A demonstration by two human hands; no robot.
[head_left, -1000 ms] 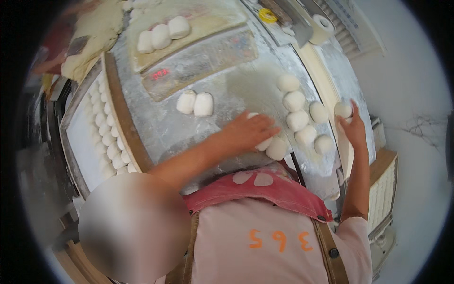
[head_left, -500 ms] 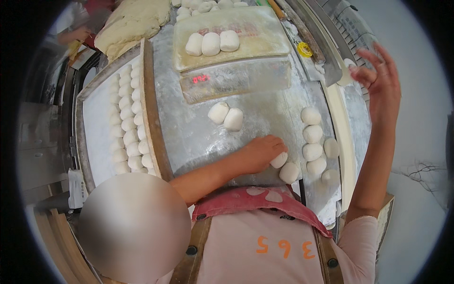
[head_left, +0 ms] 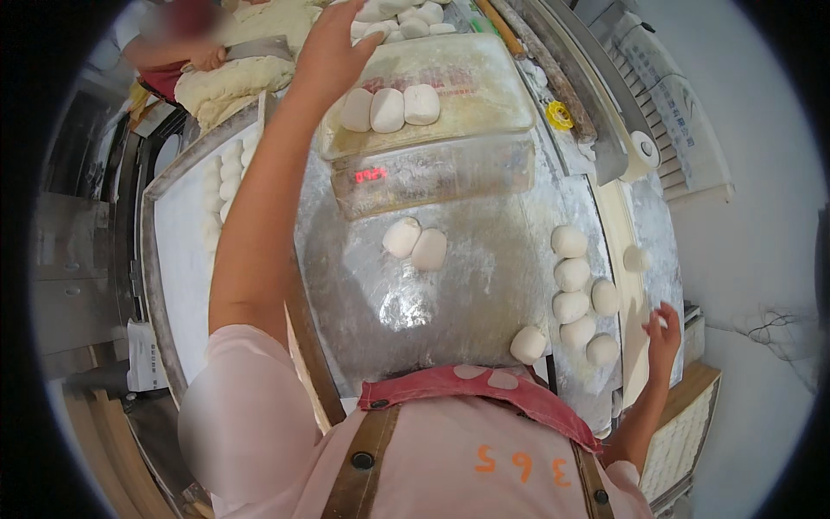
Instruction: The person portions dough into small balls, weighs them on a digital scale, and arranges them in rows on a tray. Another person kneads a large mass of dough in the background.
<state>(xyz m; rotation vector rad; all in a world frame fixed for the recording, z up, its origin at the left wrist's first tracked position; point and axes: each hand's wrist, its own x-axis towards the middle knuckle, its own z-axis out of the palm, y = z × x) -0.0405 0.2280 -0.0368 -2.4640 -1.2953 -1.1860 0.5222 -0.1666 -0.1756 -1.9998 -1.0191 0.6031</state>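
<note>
My left hand (head_left: 339,54) reaches to the far side of the worktop, thumb and fingers apart, beside a heap of white dough pieces (head_left: 413,28). Its forearm crosses over the wooden-edged tray (head_left: 177,294) of dough pieces. Low at the right, my right hand (head_left: 662,333) has its fingers apart with nothing in them. Above that hand, a round dough ball (head_left: 637,259) sits beside the cream-coloured strip (head_left: 638,346). Several dough balls (head_left: 571,275) stand grouped left of the strip. One more dough ball (head_left: 527,344) lies at the near edge.
A flour-dusted scale (head_left: 432,177) with a lit red display carries three dough pieces (head_left: 387,110). Two dough pieces (head_left: 415,243) touch each other before it. At the far left a co-worker's hand (head_left: 207,57) holds a broad knife (head_left: 258,48) over a dough slab (head_left: 229,86). Rolling pins (head_left: 553,73) lie far right.
My left hand has left the near-edge dough ball and swung up to the far heap. My right hand has dropped toward me. One near-edge ball is gone; another shows beside the strip.
</note>
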